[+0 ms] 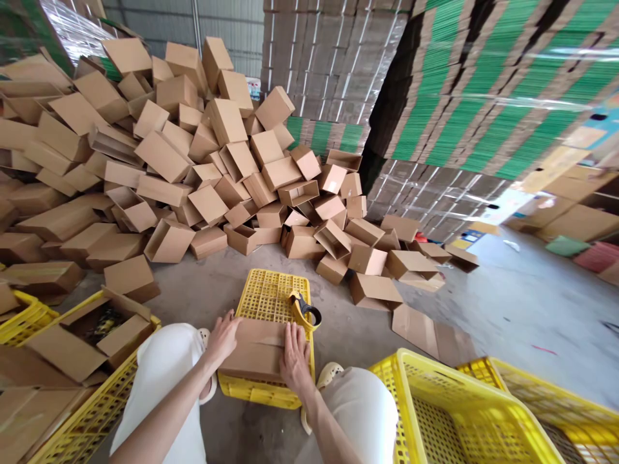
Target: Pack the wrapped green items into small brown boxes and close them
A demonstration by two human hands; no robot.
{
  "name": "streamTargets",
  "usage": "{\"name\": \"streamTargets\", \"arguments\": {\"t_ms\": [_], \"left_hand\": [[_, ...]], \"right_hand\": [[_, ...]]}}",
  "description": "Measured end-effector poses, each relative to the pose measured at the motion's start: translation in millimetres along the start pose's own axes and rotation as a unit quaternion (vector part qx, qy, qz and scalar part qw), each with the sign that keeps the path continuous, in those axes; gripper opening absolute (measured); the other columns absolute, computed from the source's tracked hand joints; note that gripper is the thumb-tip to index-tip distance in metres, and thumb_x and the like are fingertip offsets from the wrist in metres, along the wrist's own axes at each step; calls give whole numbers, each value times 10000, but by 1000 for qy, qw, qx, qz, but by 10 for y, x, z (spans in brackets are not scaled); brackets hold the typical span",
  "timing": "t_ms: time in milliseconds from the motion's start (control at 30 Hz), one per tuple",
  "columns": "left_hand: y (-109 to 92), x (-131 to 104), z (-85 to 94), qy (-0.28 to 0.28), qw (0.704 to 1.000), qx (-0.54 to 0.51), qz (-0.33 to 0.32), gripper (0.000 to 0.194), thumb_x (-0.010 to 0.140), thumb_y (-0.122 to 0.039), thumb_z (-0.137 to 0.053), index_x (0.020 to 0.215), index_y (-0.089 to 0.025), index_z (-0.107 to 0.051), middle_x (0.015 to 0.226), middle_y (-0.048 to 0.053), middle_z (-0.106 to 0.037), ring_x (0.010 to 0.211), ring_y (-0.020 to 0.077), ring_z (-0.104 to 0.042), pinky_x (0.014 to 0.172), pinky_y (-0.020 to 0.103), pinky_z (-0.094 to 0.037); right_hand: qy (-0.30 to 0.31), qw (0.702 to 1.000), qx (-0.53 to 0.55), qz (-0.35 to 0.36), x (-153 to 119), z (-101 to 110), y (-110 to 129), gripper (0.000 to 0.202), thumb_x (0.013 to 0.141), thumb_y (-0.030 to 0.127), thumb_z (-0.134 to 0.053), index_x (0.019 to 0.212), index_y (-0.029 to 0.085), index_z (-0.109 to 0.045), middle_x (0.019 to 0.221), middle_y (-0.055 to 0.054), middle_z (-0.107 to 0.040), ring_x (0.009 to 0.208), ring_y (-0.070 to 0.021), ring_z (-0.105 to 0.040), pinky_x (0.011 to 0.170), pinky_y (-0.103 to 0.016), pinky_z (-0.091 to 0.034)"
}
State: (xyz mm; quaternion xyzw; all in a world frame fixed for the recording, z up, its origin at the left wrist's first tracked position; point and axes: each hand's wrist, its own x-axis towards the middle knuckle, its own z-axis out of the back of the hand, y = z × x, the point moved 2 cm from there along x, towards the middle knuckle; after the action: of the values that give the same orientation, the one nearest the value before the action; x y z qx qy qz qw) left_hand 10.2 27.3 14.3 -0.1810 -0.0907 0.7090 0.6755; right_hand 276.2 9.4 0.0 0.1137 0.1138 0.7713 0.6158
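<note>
A closed brown cardboard box (256, 351) lies on an upturned yellow crate (264, 293) between the knees. My left hand (223, 338) rests at the box's left edge, fingers spread along its top corner. On the box's right part lies my right hand (296, 357), palm down with its fingers stretched forward. Neither hand is wrapped round anything. Just beyond my right hand, a yellow and black tape dispenser (305, 311) sits on the crate's right edge.
Many cardboard boxes (164, 156) form a large heap ahead. At left, an open box (97, 332) with dark contents sits in a yellow crate. A yellow crate (449, 412) stands at lower right. Stacked flat cardboard (483, 90) rises at upper right.
</note>
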Motion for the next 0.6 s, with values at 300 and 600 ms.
{"name": "streamTargets", "arguments": {"t_ms": [300, 600], "left_hand": [[-97, -255, -337, -109, 988, -82, -77, 616, 1038, -241, -423, 1651, -184, -414, 1679, 136, -499, 1499, 315, -504, 1258, 464, -352], [177, -18, -418, -29, 987, -150, 39, 556, 876, -244, -662, 1427, -239, -592, 1701, 150, -436, 1616, 367, -328, 1263, 555, -325]], "right_hand": [[-26, 970, 240, -32, 201, -116, -575, 748, 911, 310, -531, 1640, 169, -441, 1678, -155, -487, 1591, -317, -412, 1318, -508, -328], [-17, 948, 278, -152, 128, -248, -591, 921, 845, 420, -594, 1677, 121, -334, 1644, -168, -521, 1571, -321, -443, 1313, -470, -331]]}}
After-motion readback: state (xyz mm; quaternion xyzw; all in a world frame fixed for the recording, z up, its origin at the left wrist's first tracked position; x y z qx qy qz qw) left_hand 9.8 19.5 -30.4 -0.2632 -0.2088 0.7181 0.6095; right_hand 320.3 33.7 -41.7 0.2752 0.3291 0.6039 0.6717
